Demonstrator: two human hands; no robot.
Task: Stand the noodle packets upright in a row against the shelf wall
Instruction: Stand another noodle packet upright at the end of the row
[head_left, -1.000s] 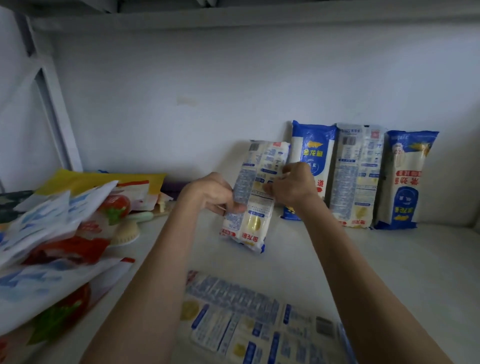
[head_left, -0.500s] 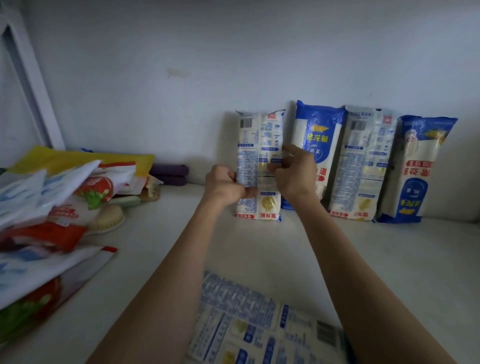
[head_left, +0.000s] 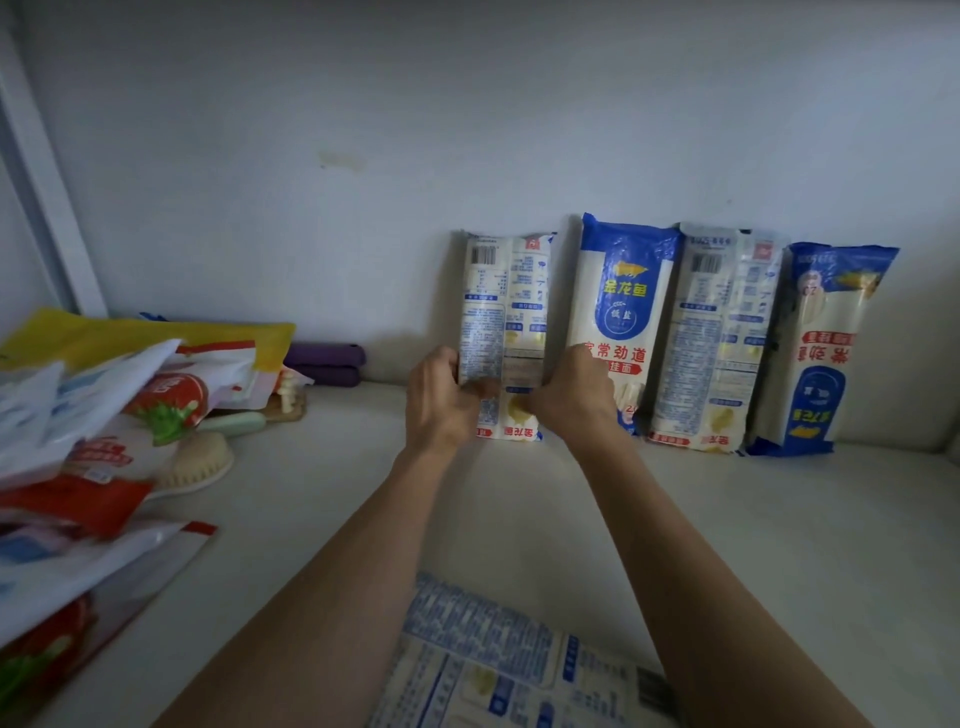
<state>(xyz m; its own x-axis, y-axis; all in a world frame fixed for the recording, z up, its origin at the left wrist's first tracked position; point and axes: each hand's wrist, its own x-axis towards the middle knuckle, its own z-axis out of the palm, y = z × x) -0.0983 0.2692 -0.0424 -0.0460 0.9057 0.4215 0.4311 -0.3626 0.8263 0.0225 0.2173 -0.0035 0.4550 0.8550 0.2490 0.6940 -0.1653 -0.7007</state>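
1 pale shelf wall (head_left: 363, 156) backs the white shelf (head_left: 779, 545). A heap of red-and-white bags (head_left: 104, 467) sprawls at the left. 4 noodle packets (head_left: 722, 338) stand upright side by side against the wall, and flat packets (head_left: 493, 665) lie at the near edge. The left hand (head_left: 441, 405) and right hand (head_left: 571, 395) grip the leftmost packet (head_left: 504, 291) by its lower edges, its base on the shelf.

a row of noodle packets (head_left: 717, 338) stands on the shelf (head_left: 779, 545), backs against the wall (head_left: 363, 156), right of centre. the leftmost packet (head_left: 501, 312) sits between the left hand (head_left: 439, 402) and right hand (head_left: 571, 395), which grip its lower sides. further left along the wall lies a rolled bundle (head_left: 324, 361), then a pile of bags (head_left: 104, 415) (a brush (head_left: 197, 462) just beside it). flat packets (head_left: 483, 660) lie at the near edge, between the forearms.
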